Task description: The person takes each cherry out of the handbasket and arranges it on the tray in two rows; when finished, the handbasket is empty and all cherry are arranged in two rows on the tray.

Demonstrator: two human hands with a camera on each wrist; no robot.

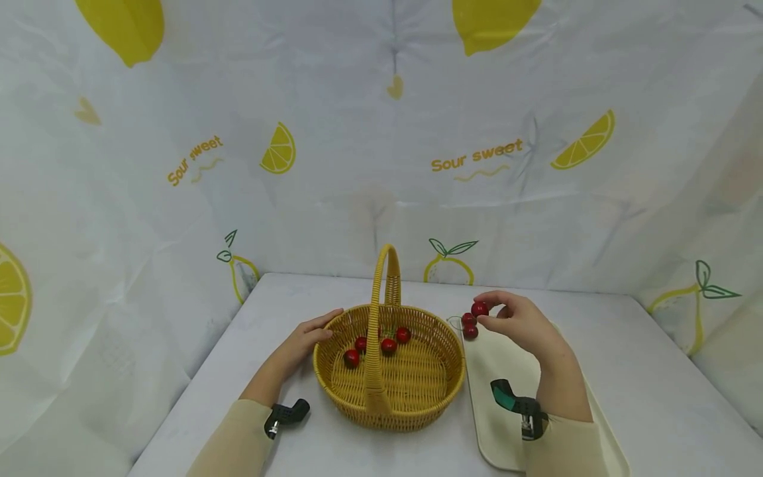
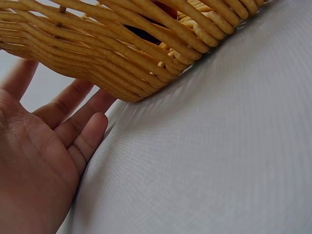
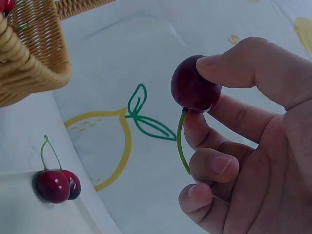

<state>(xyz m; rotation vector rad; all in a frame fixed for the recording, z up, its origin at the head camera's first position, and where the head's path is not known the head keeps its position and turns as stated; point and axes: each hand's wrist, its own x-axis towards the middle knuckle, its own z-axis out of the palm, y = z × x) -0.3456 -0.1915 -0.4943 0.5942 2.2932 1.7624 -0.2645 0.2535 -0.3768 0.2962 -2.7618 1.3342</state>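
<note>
Between thumb and fingertips, my right hand [image 1: 520,322] pinches a dark red cherry [image 3: 196,84] with a green stem hanging below it. It is raised near the far end of a cream tray [image 1: 501,371]. Two cherries joined at their stems [image 3: 54,185] lie at the tray's edge, just left of that hand. My left hand [image 1: 304,341] rests against the left side of a yellow wicker basket [image 1: 390,421], fingers fairly straight along its outside in the left wrist view. Several red cherries [image 1: 389,346] lie inside the basket, partly hidden by its tall handle [image 1: 374,331].
Basket and tray stand side by side on a white table [image 1: 286,291]. Behind the table hangs a white cloth [image 1: 357,165] printed with lemons. A black wrist device sits on each forearm, above beige sleeves [image 1: 235,440].
</note>
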